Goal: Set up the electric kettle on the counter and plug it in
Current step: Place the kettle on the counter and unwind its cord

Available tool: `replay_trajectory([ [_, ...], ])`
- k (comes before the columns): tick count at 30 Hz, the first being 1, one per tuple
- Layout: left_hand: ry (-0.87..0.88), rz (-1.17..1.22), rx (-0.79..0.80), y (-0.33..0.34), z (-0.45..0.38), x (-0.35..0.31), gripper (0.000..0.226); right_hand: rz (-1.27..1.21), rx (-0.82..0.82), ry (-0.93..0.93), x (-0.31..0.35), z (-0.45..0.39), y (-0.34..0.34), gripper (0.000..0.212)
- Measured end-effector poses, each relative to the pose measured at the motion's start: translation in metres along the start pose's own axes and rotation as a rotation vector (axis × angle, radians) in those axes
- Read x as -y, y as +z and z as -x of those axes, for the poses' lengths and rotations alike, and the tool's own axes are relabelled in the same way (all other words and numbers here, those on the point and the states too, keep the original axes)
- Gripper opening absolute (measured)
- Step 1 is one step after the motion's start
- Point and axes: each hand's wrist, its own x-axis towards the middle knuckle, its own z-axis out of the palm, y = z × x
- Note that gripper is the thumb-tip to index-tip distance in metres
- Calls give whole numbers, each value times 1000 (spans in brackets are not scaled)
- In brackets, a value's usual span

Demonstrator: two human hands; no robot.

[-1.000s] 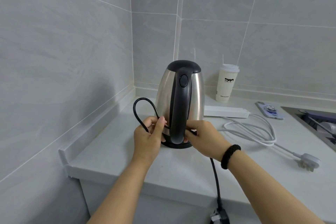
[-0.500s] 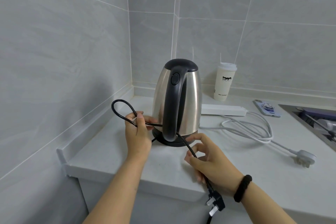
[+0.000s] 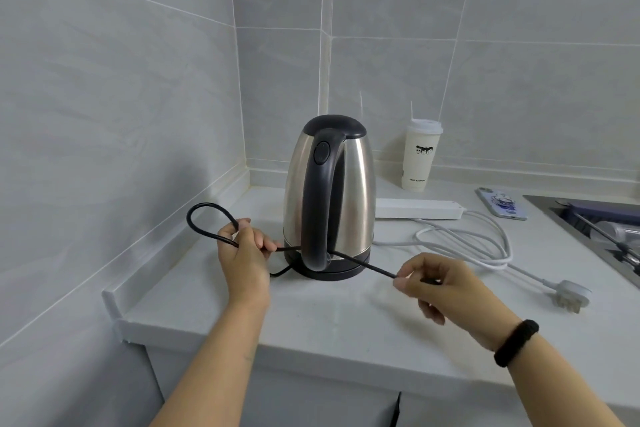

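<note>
A steel electric kettle (image 3: pixel 349 191) with a black lid and handle stands on its black base (image 3: pixel 341 270) in the counter's corner. Its black cord (image 3: pixel 367 262) runs through the gap behind the handle. My left hand (image 3: pixel 247 253) grips a loop of the cord left of the kettle. My right hand (image 3: pixel 438 286) pinches the cord to the right of the base, pulling it taut. The cord's plug is hidden behind my right hand. A white power strip (image 3: pixel 419 209) lies behind the kettle, its white cable (image 3: pixel 485 243) coiled and its plug (image 3: pixel 569 295) lying loose on the counter.
A white lidded cup (image 3: pixel 420 158) stands by the back wall. A phone (image 3: pixel 502 203) lies right of the power strip. A sink (image 3: pixel 595 229) with utensils sits at the far right. Tiled walls close in on the left and behind; the counter (image 3: pixel 346 326) edge is near me.
My right hand has moved right and up along the cord, drawing it taut through the handle gap; the black plug has gone out of sight. My left hand still holds the loop.
</note>
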Motion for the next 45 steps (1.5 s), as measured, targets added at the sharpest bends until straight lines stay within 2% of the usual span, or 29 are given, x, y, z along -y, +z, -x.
replay_trajectory([
  [5,52,-64,51,2,3,0,16,-20,-163,-117,7,-10,-6,15],
  [12,55,-125,68,1,3,1,17,139,-284,-326,30,-30,10,10],
  [15,86,-191,79,-1,3,4,13,99,-254,-390,41,-35,19,10],
  [20,206,-301,184,0,12,3,12,-7,-151,-442,52,-43,30,9],
  [27,230,-387,335,-3,17,4,9,-58,-25,-399,58,-55,51,6],
  [33,250,-448,414,-7,10,11,7,-35,-10,-376,60,-57,64,1],
  [37,270,-492,478,-6,8,14,7,-6,-34,-356,58,-55,70,7],
  [45,283,-571,459,-6,4,20,7,-7,-52,-379,55,-50,70,15],
])
